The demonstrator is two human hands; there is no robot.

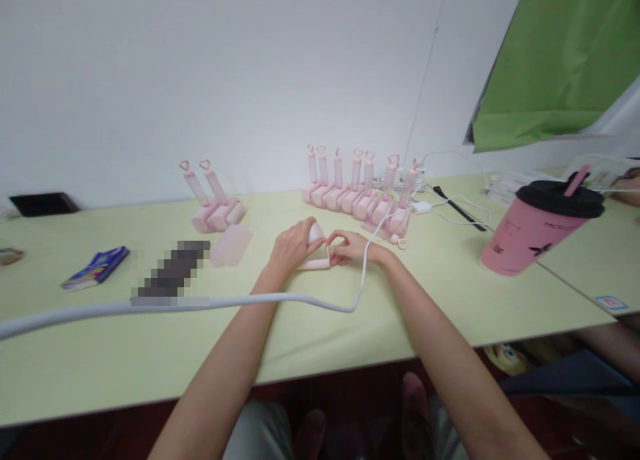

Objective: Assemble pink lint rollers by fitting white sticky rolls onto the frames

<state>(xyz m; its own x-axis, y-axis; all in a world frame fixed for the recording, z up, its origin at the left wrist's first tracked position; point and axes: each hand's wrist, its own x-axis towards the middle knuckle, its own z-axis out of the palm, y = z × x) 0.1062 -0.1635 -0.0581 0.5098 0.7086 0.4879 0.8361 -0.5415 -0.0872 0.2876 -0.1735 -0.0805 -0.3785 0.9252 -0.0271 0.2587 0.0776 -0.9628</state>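
Observation:
My left hand [293, 245] is closed around a pale, rounded pink-white piece [316, 233], with its thumb and fingertips near the right hand. Beside it, my right hand [350, 247] has thumb and index finger bent into a pinch at a thin pale edge; the exact part is too small to make out. Below the left hand a pale pink bar [315, 265] lies close to the table, and the left hand partly hides it. Behind the hands stands a row of pink pieces with clear tubes and heart-shaped tops [356, 197].
Two similar pink pieces [219, 213] and a translucent pink sheet [231, 245] are at left. A blue packet [97, 268] lies further left. A white cable [300, 299] crosses in front of my forearms. A pink lidded cup [537, 233] stands right, near a black strip [459, 209].

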